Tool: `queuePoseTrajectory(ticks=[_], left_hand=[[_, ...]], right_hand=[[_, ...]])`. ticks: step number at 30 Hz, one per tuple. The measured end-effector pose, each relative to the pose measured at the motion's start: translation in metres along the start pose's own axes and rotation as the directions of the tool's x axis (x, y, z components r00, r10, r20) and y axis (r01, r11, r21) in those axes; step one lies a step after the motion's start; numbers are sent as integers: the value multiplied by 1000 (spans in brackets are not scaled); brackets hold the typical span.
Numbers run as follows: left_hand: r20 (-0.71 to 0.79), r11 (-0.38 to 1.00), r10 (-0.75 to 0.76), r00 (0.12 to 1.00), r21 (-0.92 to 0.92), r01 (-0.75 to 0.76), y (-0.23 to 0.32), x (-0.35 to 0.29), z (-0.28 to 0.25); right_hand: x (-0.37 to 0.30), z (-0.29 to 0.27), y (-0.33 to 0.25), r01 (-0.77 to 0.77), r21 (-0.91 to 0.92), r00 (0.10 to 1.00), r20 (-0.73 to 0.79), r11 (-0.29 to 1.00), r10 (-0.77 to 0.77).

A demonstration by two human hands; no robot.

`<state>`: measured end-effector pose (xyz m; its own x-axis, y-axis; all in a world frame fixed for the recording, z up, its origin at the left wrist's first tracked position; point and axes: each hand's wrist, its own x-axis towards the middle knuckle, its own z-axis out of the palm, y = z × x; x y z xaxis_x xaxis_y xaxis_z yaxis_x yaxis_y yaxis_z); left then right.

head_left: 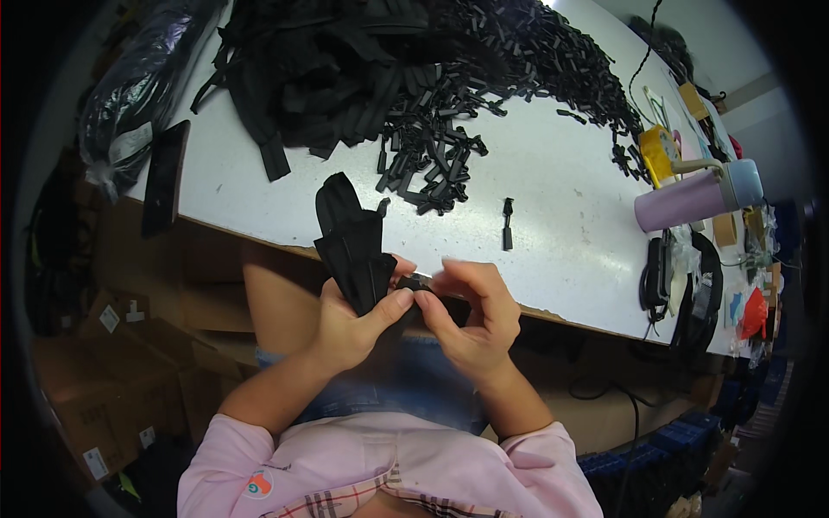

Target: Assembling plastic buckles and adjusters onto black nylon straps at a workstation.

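Note:
A folded black fabric piece (pixel 354 246) stands up out of my left hand (pixel 350 324), whose fingers and thumb are closed round its lower part. My right hand (pixel 475 319) meets it just in front of the table edge. Its thumb presses by a small dark part (pixel 416 283) between both hands, and its forefinger is blurred. What exactly the right fingers pinch is too small and covered to tell. Beyond my hands a single small black pull tab (pixel 508 224), narrow at one end, lies on the white table (pixel 570 250).
Loose black pull tabs (pixel 440 164) spread in a large heap across the far table. Black fabric pieces (pixel 319 78) are piled at far left, near a dark flat slab (pixel 166 177). A lilac bottle (pixel 682 198) and yellow tape (pixel 659 154) are at right. Cardboard boxes (pixel 112 388) stand at lower left.

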<state>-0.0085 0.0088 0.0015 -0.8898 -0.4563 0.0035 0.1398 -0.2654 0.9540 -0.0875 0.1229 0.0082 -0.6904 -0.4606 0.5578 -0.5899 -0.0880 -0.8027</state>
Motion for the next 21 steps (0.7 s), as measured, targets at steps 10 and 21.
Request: queuePoseTrajectory(ticks=[10, 21], left_hand=[[-8, 992, 120, 993, 48, -119, 5, -3, 2], [27, 994, -90, 996, 64, 88, 12, -4, 0]], right_hand=[[-10, 3, 4, -494, 513, 867, 231, 702, 441], [-11, 8, -1, -593, 562, 791, 271, 577, 549]])
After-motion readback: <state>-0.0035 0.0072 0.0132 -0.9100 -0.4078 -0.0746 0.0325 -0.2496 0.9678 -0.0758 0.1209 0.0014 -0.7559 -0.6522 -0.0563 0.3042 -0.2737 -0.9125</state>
